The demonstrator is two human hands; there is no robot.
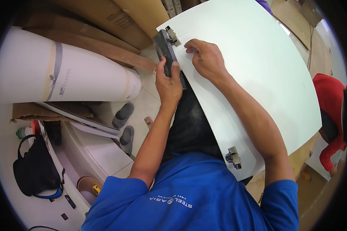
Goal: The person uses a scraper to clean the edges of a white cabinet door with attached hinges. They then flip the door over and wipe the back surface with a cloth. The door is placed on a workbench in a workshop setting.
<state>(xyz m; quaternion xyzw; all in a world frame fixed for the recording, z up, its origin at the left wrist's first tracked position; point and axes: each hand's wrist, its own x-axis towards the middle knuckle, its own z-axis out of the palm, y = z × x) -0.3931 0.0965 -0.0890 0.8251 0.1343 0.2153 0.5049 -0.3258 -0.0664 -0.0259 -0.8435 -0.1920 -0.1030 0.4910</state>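
A large white panel (254, 69) with a curved far right edge lies in front of me and to my right. Two metal cabinet hinges sit along its left edge: one hinge (172, 36) near the far corner, another hinge (233, 158) close to my body. My left hand (169, 84) grips a long dark flat bar (166, 48) beside that edge, by the far hinge. Over the panel, my right hand (208, 61) is closed with its fingertips pinched near the same hinge; whatever they hold is too small to name.
On the left lies a thick white roll (92, 73) bound with a strap. Grey slippers (123, 115) rest on the tiled floor. A black bag (36, 167) and a yellow tape measure (96, 189) are at lower left. A person in red (329, 92) is at the right.
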